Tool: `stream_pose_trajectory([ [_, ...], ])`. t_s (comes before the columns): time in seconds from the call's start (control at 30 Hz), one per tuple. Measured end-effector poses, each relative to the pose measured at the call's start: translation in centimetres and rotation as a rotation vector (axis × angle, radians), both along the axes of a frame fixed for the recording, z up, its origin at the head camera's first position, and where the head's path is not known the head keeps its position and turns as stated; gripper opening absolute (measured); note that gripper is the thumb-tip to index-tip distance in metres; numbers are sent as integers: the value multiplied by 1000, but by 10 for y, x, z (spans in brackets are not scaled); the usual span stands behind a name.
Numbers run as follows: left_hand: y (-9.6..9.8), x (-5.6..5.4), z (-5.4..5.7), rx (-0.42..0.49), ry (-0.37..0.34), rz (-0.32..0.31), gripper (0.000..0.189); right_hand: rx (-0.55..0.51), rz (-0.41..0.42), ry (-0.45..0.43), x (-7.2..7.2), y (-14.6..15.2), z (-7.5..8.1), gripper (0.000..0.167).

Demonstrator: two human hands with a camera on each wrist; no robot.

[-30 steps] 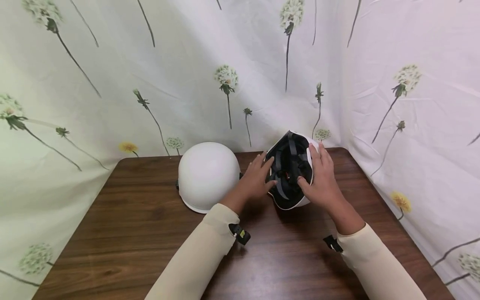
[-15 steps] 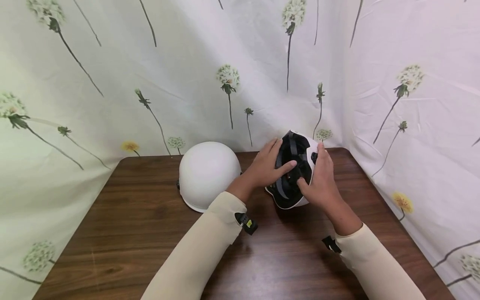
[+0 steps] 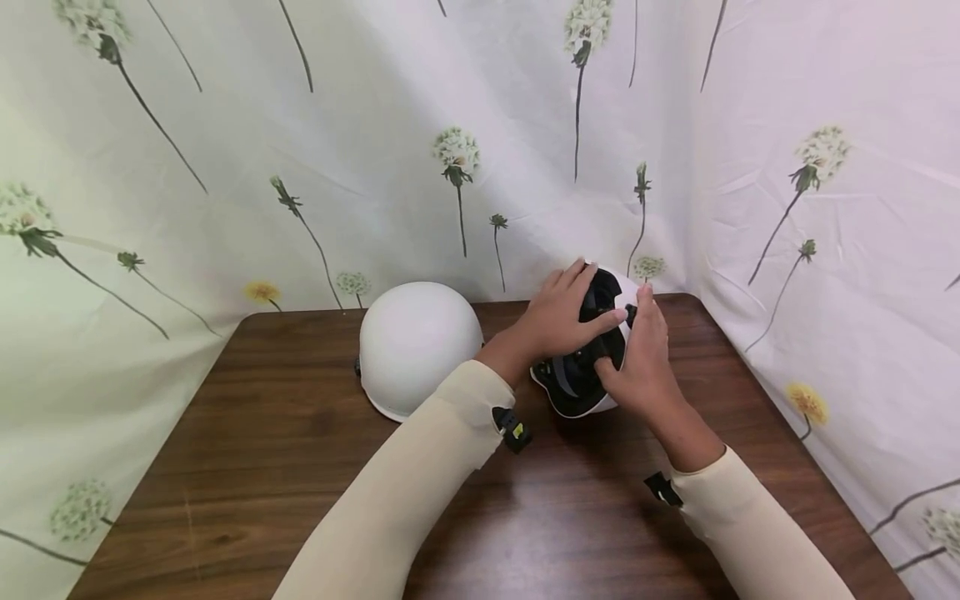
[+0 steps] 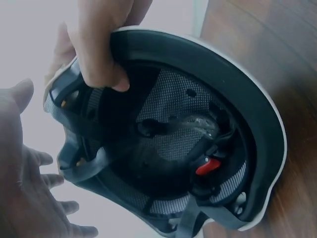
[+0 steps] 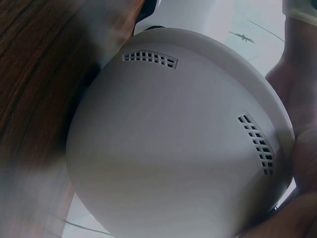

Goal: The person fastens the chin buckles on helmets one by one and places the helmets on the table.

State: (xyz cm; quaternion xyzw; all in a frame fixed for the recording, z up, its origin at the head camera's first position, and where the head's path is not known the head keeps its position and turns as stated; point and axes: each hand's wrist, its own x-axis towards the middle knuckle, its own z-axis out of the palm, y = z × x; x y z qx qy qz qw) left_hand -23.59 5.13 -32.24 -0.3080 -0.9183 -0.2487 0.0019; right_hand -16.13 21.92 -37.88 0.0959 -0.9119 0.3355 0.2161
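A white helmet (image 3: pixel 573 383) lies tipped on its side, its black padded inside toward me. My right hand (image 3: pixel 641 367) grips its right rim, thumb inside and fingers along the shell. In the left wrist view, that thumb presses over the rim of the helmet (image 4: pixel 208 54), where straps and a red clip (image 4: pixel 208 166) show inside. My left hand (image 3: pixel 562 317) reaches across the opening; its fingers (image 4: pixel 39 181) are spread beside the chin straps (image 4: pixel 84 171). The right wrist view shows the smooth outer shell (image 5: pixel 168 139) with two grid vents.
A second white helmet (image 3: pixel 420 350) sits dome up on the brown wooden table (image 3: pixel 262 467), just left of my left forearm. A flower-print curtain (image 3: pixel 375 167) hangs behind the table and along its right side.
My left hand has moved right and up, from the helmet's left rim across its opening toward the far edge. My right hand and both helmets have stayed nearly in place.
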Motion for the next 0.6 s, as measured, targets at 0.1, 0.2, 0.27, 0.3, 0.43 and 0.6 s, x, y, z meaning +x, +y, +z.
stream_pose_trajectory([
  [0.1,5,-1,3,-27,5,19,90,4,5,9,0,-2,-1,111],
  [0.2,8,-3,5,-53,1,28,92,13,3,7,1,-2,-2,113],
  [0.27,10,-4,5,-72,-8,33,94,17,7,12,1,-2,-2,114],
  [0.3,10,-4,5,-78,-12,37,94,16,10,11,1,-2,-2,114],
  [0.43,10,-4,6,-67,-29,49,94,-20,7,-4,2,-1,-3,116],
  [0.6,7,-3,4,-1,-55,47,93,-121,-59,-83,6,2,-8,124],
])
